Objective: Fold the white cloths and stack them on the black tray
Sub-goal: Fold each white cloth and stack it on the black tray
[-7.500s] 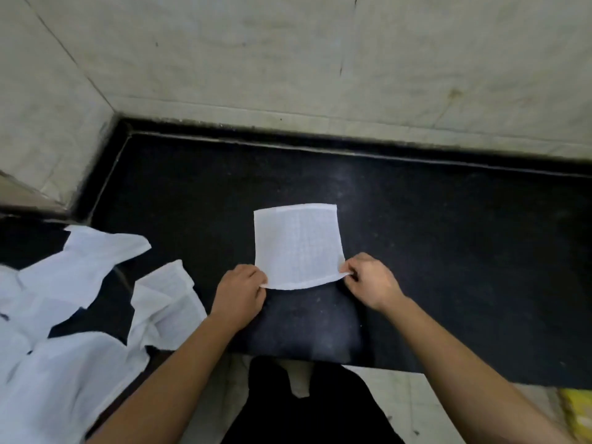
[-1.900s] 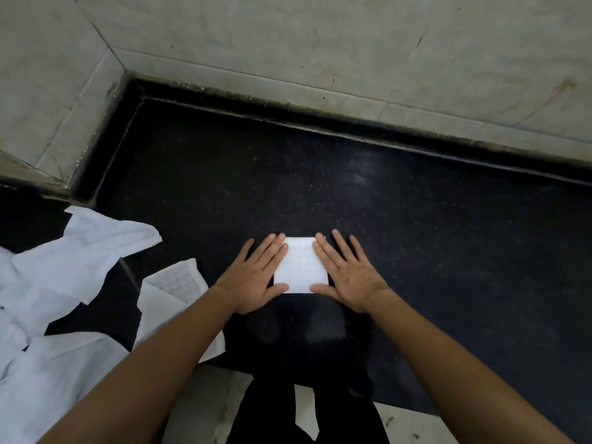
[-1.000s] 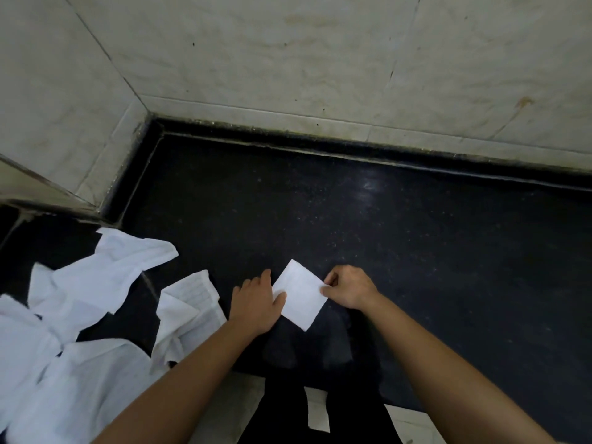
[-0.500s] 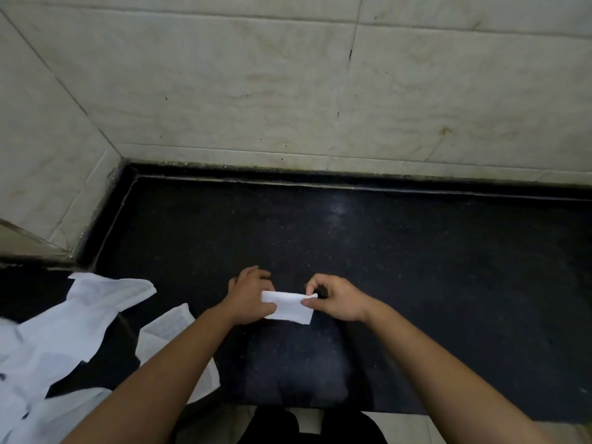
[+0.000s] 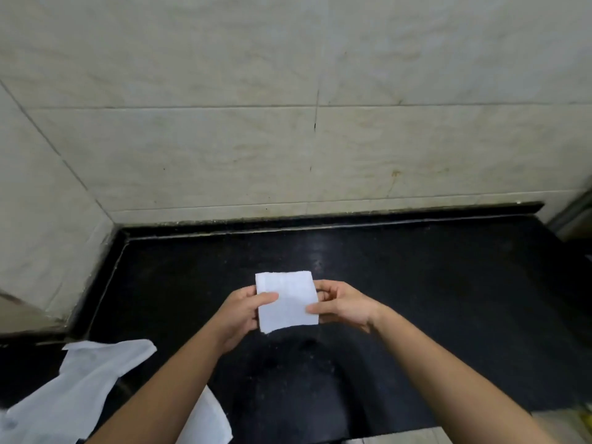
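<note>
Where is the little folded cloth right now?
Middle of the head view: the folded cloth is pinched between the left hand and right hand, over the black surface.

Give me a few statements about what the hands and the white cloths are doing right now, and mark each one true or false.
1. The left hand and the right hand both hold the folded white cloth. True.
2. The folded white cloth lies flat on the black surface. False: it is held up in the hands, with thumbs on its front and fingers behind it.
3. Loose white cloths lie unfolded at the lower left. True.
4. The right hand is empty. False: it pinches the folded white cloth's right edge.
</note>
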The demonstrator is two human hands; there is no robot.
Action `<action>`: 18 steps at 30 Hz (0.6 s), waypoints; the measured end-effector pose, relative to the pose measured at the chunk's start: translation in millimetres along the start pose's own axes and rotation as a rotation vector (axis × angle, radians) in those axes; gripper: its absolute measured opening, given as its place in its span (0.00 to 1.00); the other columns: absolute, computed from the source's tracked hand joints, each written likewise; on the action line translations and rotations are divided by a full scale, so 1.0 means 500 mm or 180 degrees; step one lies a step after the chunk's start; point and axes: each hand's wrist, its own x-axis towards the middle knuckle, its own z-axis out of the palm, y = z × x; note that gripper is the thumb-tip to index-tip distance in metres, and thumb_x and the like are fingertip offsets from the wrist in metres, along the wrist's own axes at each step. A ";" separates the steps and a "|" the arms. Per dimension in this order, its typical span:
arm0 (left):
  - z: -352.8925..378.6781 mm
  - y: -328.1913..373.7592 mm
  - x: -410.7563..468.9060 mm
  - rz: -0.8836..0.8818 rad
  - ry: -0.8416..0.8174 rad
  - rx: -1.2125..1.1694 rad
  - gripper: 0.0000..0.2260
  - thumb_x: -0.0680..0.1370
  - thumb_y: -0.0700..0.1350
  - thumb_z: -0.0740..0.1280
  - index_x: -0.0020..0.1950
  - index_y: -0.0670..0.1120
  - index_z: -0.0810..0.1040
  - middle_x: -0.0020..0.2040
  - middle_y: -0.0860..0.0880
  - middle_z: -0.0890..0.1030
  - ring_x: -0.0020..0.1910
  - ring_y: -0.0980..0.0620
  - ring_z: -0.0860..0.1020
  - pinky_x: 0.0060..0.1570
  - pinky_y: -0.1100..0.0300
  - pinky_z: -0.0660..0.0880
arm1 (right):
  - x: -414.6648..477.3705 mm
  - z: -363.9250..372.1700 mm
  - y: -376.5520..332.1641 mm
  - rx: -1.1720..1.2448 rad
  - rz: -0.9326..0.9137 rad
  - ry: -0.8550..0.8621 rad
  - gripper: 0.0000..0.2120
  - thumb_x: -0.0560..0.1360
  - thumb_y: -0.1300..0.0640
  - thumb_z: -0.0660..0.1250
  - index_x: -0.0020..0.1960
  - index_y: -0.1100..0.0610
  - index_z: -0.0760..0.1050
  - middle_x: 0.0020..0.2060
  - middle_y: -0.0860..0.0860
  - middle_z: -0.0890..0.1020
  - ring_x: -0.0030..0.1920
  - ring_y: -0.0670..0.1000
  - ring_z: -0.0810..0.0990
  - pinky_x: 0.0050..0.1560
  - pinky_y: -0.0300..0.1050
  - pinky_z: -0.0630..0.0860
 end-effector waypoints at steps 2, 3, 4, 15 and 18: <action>0.005 -0.012 0.007 -0.0052 -0.0169 -0.0079 0.15 0.79 0.41 0.68 0.65 0.43 0.77 0.58 0.43 0.84 0.58 0.43 0.82 0.62 0.40 0.75 | -0.016 0.003 0.019 0.0049 0.0014 0.0208 0.20 0.75 0.65 0.73 0.64 0.52 0.79 0.48 0.57 0.80 0.54 0.57 0.82 0.65 0.63 0.75; 0.013 -0.019 0.010 -0.0080 -0.0284 -0.0084 0.15 0.79 0.40 0.68 0.66 0.44 0.77 0.59 0.43 0.83 0.58 0.42 0.82 0.62 0.40 0.75 | -0.028 -0.001 0.029 0.0088 0.0039 0.0271 0.20 0.75 0.65 0.72 0.65 0.52 0.79 0.49 0.58 0.80 0.56 0.57 0.83 0.64 0.62 0.76; 0.020 -0.025 0.015 -0.0094 -0.0396 -0.0072 0.16 0.79 0.40 0.68 0.66 0.45 0.76 0.59 0.44 0.83 0.58 0.42 0.82 0.62 0.39 0.75 | -0.042 -0.005 0.038 0.0143 0.0073 0.0311 0.21 0.75 0.66 0.71 0.65 0.52 0.78 0.50 0.60 0.81 0.57 0.58 0.83 0.63 0.60 0.78; 0.199 0.003 -0.042 0.0281 -0.0871 0.0382 0.21 0.76 0.31 0.67 0.66 0.49 0.77 0.60 0.46 0.83 0.59 0.45 0.81 0.56 0.40 0.79 | -0.255 -0.072 0.077 0.0605 -0.0212 0.0750 0.23 0.75 0.66 0.70 0.68 0.53 0.73 0.63 0.68 0.76 0.62 0.63 0.80 0.58 0.61 0.78; 0.281 0.016 -0.088 0.0442 -0.0997 0.0426 0.21 0.75 0.31 0.68 0.65 0.48 0.77 0.59 0.45 0.83 0.58 0.44 0.82 0.49 0.46 0.80 | -0.356 -0.098 0.087 0.0619 -0.0424 0.0852 0.23 0.75 0.67 0.70 0.68 0.53 0.73 0.59 0.68 0.79 0.57 0.60 0.81 0.52 0.56 0.80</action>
